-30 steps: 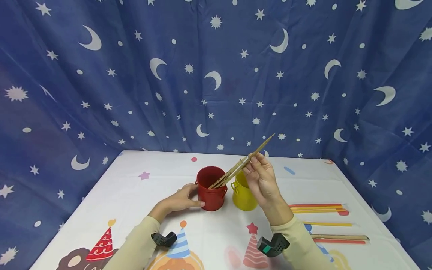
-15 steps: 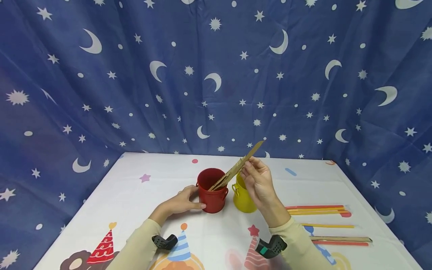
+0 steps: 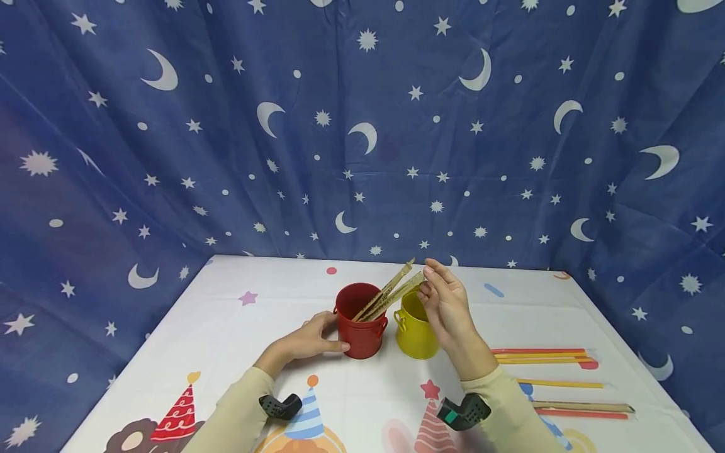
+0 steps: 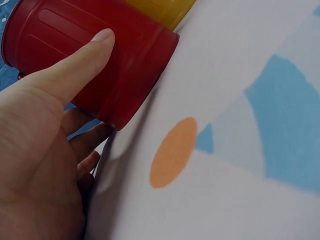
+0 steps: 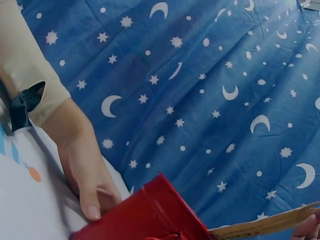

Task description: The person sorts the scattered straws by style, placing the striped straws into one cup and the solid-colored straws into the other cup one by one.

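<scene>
A red bucket (image 3: 360, 336) stands upright on the table, and several slim tan paper-wrapped sticks (image 3: 391, 294) lean out of it to the right. My left hand (image 3: 303, 340) holds the bucket's left side. In the left wrist view its thumb (image 4: 82, 62) lies along the red wall, with the other fingers partly hidden behind. My right hand (image 3: 447, 305) is raised over the yellow bucket (image 3: 416, 340), fingertips right at the upper end of one stick. Only those fingertips (image 5: 306, 229) show in the right wrist view, just below the stick (image 5: 270, 225).
On the right of the table lie red and yellow slim sticks (image 3: 544, 355) in clear wrap, a single yellow one (image 3: 561, 383), and a tan one (image 3: 583, 407) beside a red one. A blue starry curtain (image 3: 362, 126) hangs behind the white table (image 3: 272, 283).
The stick at my right hand has slid down into the red bucket, its top end now level with my fingertips. My left hand has stayed on the bucket.
</scene>
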